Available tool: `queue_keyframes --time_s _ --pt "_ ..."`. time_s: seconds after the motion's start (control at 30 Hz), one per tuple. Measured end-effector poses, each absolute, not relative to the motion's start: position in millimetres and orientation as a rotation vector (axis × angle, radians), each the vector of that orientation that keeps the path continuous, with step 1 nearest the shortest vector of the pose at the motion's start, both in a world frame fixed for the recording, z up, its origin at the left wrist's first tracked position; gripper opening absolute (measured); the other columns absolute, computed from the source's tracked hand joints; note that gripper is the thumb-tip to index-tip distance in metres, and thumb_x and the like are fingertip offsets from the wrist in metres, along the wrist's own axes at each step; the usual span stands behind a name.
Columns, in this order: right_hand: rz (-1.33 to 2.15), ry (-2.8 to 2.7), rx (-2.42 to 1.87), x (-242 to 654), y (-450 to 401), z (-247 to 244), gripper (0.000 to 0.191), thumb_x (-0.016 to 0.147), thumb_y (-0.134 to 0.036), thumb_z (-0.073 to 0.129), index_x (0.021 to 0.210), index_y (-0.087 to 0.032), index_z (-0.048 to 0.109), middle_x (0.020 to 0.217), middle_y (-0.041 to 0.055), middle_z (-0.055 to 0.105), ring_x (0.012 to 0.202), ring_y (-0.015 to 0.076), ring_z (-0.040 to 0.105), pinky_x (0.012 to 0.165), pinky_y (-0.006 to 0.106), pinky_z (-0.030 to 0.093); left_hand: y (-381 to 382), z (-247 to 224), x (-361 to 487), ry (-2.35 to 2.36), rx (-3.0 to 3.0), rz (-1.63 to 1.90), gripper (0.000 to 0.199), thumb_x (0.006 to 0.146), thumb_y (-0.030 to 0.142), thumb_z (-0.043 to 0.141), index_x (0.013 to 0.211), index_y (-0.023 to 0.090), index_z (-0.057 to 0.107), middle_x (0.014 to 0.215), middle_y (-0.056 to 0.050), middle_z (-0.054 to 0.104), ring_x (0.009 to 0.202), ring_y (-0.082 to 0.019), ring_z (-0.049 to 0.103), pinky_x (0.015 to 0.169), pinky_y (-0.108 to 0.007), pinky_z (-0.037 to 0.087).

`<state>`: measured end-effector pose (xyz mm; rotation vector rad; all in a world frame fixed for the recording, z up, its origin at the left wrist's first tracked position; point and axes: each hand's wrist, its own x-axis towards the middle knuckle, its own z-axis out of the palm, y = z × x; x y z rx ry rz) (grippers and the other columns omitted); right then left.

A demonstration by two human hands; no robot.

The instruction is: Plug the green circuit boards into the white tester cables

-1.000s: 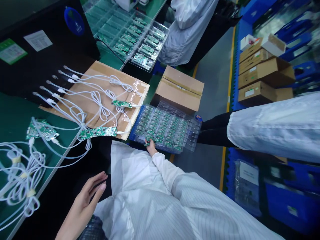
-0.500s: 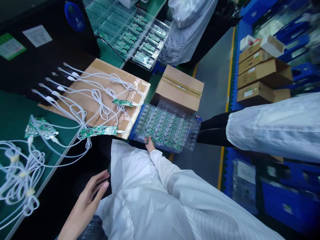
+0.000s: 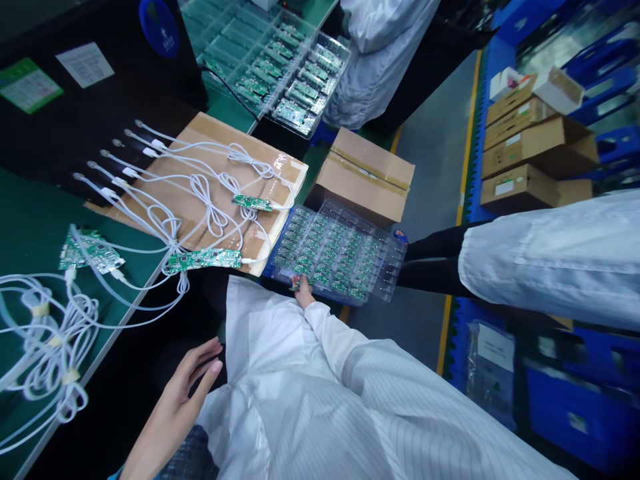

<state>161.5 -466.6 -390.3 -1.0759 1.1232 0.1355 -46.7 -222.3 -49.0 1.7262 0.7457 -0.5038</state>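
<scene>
My right hand [image 3: 304,293] is at the near edge of a clear plastic tray [image 3: 374,280] filled with rows of small green circuit boards. Its fingers are closed on one circuit board [image 3: 296,287], which sticks out to the left of the fingertips. My left hand [image 3: 183,397] hangs over my lap, fingers stretched and thumb apart, with nothing in it. On the bench, one circuit board [image 3: 213,259] plugged into a white cable lies across the cardboard's near edge. Another plugged-in circuit board [image 3: 253,203] rests farther back on the cardboard [image 3: 190,157].
White cables [image 3: 60,340] lie coiled on the green bench, beside more boards [image 3: 90,252]. A black case [image 3: 115,93] stands behind. Beyond the tray is a carton [image 3: 367,173]. Two people in pale coats stand nearby, one coat [image 3: 540,253] at right. Blue shelving holds boxes [image 3: 525,157].
The circuit board in my right hand shows more clearly at the tray's edge. The whole view has shifted slightly; my left hand keeps its pose.
</scene>
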Motion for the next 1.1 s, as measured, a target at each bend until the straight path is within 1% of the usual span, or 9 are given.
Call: queue_keyframes --time_s 0.13,0.3,0.4,0.5,0.57,0.63,0.77,0.9,1.1 --pt "0.139 1.169 -1.032 156 -473 -382 0.033 0.087 -0.03 0.074 0.074 -0.026 0.044 0.068 -0.0051 0.057 0.063 0.0118 0.065 0.065 0.026 0.064 -221 -48 -46 0.75 1.732 -0.502 0.066 0.087 0.069 0.068 0.139 0.029 0.062 0.147 -0.011 0.064 0.136 -0.031 0.064 0.109 -0.046 0.06" --pt "0.13 1.19 -0.988 168 -468 -377 0.022 0.091 -0.029 0.07 0.08 -0.023 0.051 0.067 -0.0078 0.057 0.055 0.0083 0.057 0.062 0.024 0.063 -222 -49 -45 0.75 1.733 -0.486 0.067 0.087 0.069 0.068 0.139 0.028 0.062 0.146 -0.012 0.065 0.135 -0.032 0.064 0.11 -0.048 0.059" --pt "0.154 1.215 -0.957 177 -457 -378 0.014 0.095 -0.023 0.065 0.085 -0.021 0.056 0.068 -0.007 0.058 0.059 0.0091 0.059 0.062 0.024 0.062 -222 -49 -45 0.747 1.733 -0.508 0.066 0.088 0.069 0.067 0.14 0.029 0.062 0.147 -0.01 0.065 0.136 -0.031 0.063 0.114 -0.048 0.057" --pt "0.192 1.26 -0.939 184 -442 -381 0.009 0.1 -0.023 0.065 0.095 -0.016 0.061 0.079 -0.0038 0.063 0.067 0.01 0.063 0.064 0.025 0.06 -222 -50 -46 0.746 1.72 -0.501 0.065 0.088 0.068 0.067 0.14 0.03 0.061 0.147 -0.01 0.065 0.137 -0.03 0.063 0.115 -0.048 0.056" --pt "0.214 1.285 -0.945 188 -431 -385 0.012 0.099 -0.025 0.067 0.104 -0.015 0.063 0.089 -0.0017 0.065 0.072 0.0106 0.065 0.066 0.026 0.06 -223 -51 -46 0.75 1.714 -0.498 0.065 0.088 0.068 0.068 0.14 0.03 0.061 0.147 -0.01 0.064 0.138 -0.031 0.062 0.115 -0.049 0.056" --pt "0.235 1.298 -0.962 190 -419 -388 0.015 0.097 -0.024 0.069 0.109 -0.016 0.064 0.092 -0.0007 0.066 0.074 0.0116 0.064 0.068 0.028 0.061 -223 -51 -46 0.754 1.712 -0.499 0.065 0.087 0.068 0.068 0.139 0.029 0.062 0.147 -0.01 0.065 0.138 -0.031 0.062 0.114 -0.048 0.057" --pt "0.271 1.305 -0.989 195 -398 -395 0.016 0.093 -0.023 0.067 0.108 -0.019 0.062 0.084 -0.0008 0.062 0.072 0.0143 0.06 0.068 0.03 0.061 -224 -52 -45 0.748 1.707 -0.506 0.066 0.087 0.069 0.067 0.139 0.028 0.061 0.147 -0.011 0.064 0.138 -0.03 0.062 0.113 -0.047 0.058" --pt "0.254 1.281 -0.986 205 -386 -400 0.008 0.098 -0.026 0.063 0.102 -0.02 0.061 0.077 -0.0023 0.06 0.069 0.0137 0.059 0.065 0.028 0.059 -224 -52 -44 0.743 1.716 -0.513 0.067 0.088 0.07 0.065 0.14 0.027 0.06 0.149 -0.013 0.063 0.138 -0.03 0.062 0.114 -0.049 0.057" --pt "0.234 1.163 -0.987 210 -380 -407 0.022 0.103 -0.036 0.065 0.107 -0.015 0.065 0.09 -0.0005 0.066 0.069 0.0099 0.062 0.061 0.024 0.057 -226 -50 -41 0.757 1.705 -0.506 0.07 0.086 0.072 0.066 0.138 0.025 0.061 0.146 -0.015 0.064 0.137 -0.031 0.063 0.115 -0.05 0.055"
